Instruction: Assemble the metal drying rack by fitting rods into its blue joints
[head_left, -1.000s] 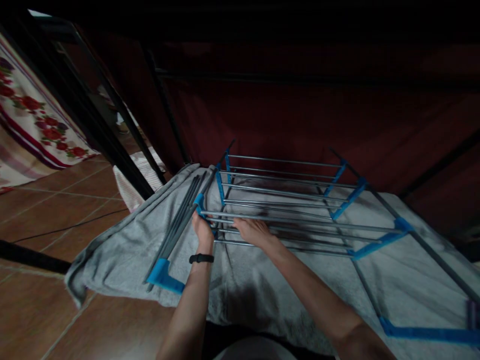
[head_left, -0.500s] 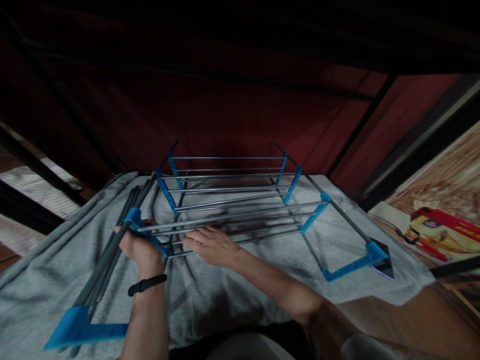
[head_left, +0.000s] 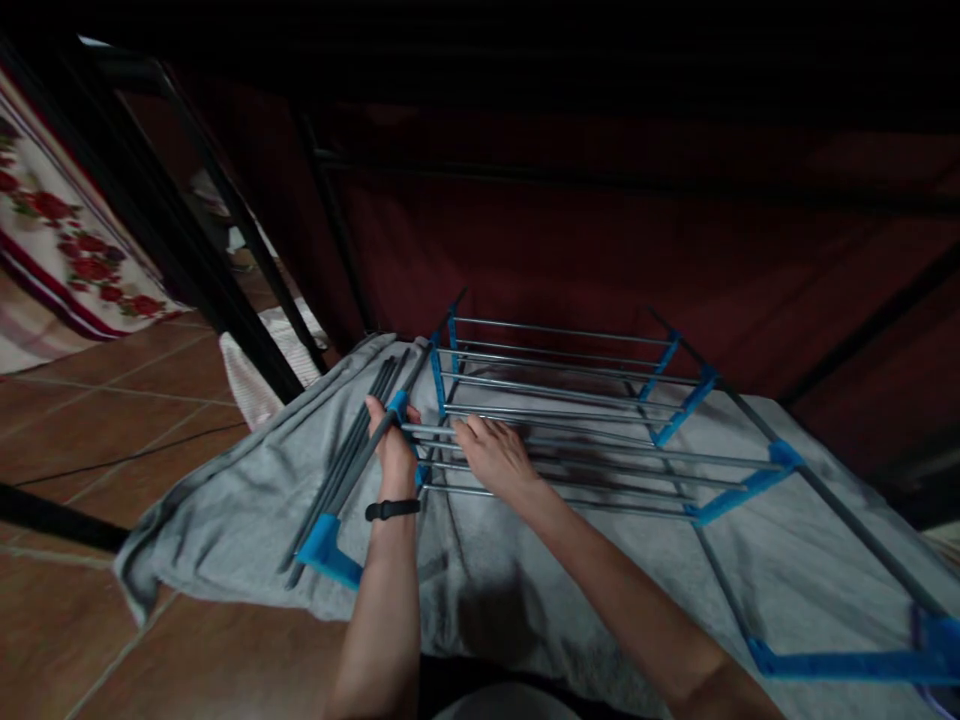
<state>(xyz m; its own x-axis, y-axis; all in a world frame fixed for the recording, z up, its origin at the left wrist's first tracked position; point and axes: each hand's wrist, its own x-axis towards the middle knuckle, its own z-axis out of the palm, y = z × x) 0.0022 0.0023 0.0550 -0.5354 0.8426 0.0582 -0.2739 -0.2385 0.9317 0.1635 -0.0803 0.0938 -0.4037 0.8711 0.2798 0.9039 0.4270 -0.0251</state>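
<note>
A partly assembled rack of grey metal tubes point(head_left: 570, 492) and blue plastic brackets point(head_left: 731, 498) lies on a grey blanket point(head_left: 247, 540). My left hand point(head_left: 395, 455), with a dark band at the wrist, is closed around a blue bracket point(head_left: 398, 403) on the rack's left side; its fingers are partly hidden behind the bracket. Just to the right, my right hand point(head_left: 491, 450) has its fingers curled over a grey crossbar point(head_left: 435, 431) near that bracket. Several loose grey tubes point(head_left: 337, 470) lie left of my left hand. Nearer to me is another blue bracket point(head_left: 322, 548) on the left side tube.
Dark red cloth point(head_left: 540, 240) hangs behind the rack, within a black metal frame point(head_left: 202, 280). At the left are a floral cloth point(head_left: 82, 245), a pale striped cloth point(head_left: 255, 375) and brown floor tiles point(head_left: 135, 410). A dark object at the lower right edge is cut off.
My view has swung left, so the rack sits further right and more floor shows. Both hands stay at the same left bracket and crossbar. The right hand's fingers have shifted slightly along the crossbar.
</note>
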